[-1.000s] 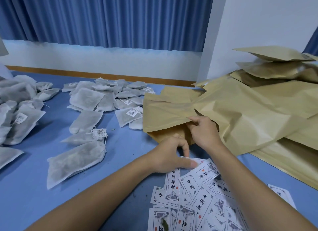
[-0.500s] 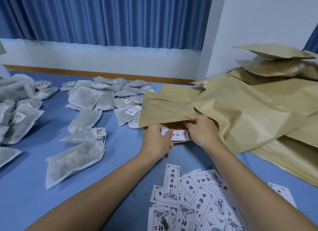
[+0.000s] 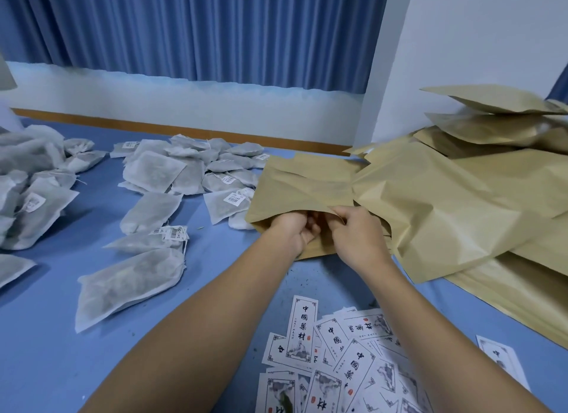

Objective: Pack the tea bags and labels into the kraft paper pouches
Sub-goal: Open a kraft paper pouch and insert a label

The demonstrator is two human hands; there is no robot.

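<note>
With the right hand [image 3: 359, 237] pinching the lip of the flat brown paper pouch [image 3: 302, 183], lift it and slide the left hand [image 3: 293, 232], grip hidden inside, deep.

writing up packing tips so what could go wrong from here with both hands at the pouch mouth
1. The right hand pinches only the upper lip of the kraft pouch; that grip could slip or crease the thin paper.
2. The left hand has its fingers hidden in the mouth, so anything pushed in may fold unseen.
3. The pouch's edge lies against a tagged tea bag, which could get dragged.
</note>
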